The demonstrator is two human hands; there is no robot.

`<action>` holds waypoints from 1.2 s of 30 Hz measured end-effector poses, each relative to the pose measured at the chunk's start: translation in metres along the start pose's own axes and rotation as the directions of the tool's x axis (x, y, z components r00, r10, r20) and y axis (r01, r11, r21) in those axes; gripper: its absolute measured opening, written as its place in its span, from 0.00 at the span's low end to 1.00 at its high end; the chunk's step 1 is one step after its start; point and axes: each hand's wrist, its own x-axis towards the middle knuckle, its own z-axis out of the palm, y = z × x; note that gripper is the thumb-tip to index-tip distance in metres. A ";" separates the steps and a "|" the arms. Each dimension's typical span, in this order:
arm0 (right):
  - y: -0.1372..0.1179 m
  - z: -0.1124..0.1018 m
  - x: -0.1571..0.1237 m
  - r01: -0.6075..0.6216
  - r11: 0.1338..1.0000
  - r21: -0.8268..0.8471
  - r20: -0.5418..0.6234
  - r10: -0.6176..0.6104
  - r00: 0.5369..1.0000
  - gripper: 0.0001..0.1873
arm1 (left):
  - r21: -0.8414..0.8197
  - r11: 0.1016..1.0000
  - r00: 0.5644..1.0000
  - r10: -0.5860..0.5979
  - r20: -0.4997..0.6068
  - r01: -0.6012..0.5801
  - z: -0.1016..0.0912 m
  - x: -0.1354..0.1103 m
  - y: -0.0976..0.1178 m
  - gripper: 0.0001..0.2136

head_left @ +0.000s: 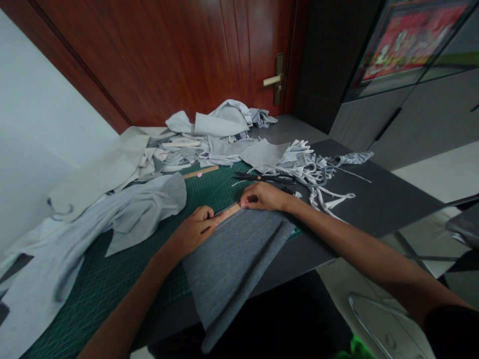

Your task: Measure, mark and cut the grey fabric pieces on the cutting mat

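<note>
A piece of dark grey fabric (235,259) lies in front of me, its near end hanging over the table edge. Along its far edge rests a wooden ruler (229,213). My left hand (194,230) presses the ruler's left end against the cloth, with fingers bent around it. At the ruler's right end, my right hand (263,196) is closed in a pinch; a small pale bit shows at its fingertips, too small to name. Black scissors (264,178) lie just beyond my right hand. Beneath the cloth is a green cutting mat (123,279).
Light grey fabric (157,199) spreads over the left side. Cloth scraps (265,154) and white strips (314,172) heap at the back and right. A second ruler (202,172) with a pink piece (199,175) lies on the mat. Behind the table stands a wooden door (179,60).
</note>
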 end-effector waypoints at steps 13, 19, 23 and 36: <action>0.009 -0.014 -0.007 -0.016 1.000 0.013 0.031 0.016 0.999 0.04 | -0.004 1.000 1.000 -0.010 0.001 0.010 -0.001 0.000 0.001 0.13; 0.010 -0.022 -0.009 0.003 1.000 0.001 0.035 -0.003 0.999 0.04 | 0.001 1.000 1.000 -0.016 0.003 0.016 -0.002 0.000 0.003 0.14; 0.012 -0.023 -0.010 -0.032 0.999 0.006 0.039 0.032 0.999 0.04 | 0.004 1.000 1.000 -0.023 0.014 0.023 -0.002 0.000 0.003 0.14; 0.025 -0.027 -0.014 -0.049 0.998 0.046 0.046 0.047 0.998 0.06 | -0.013 0.999 0.999 -0.040 0.022 0.040 -0.004 0.001 0.008 0.13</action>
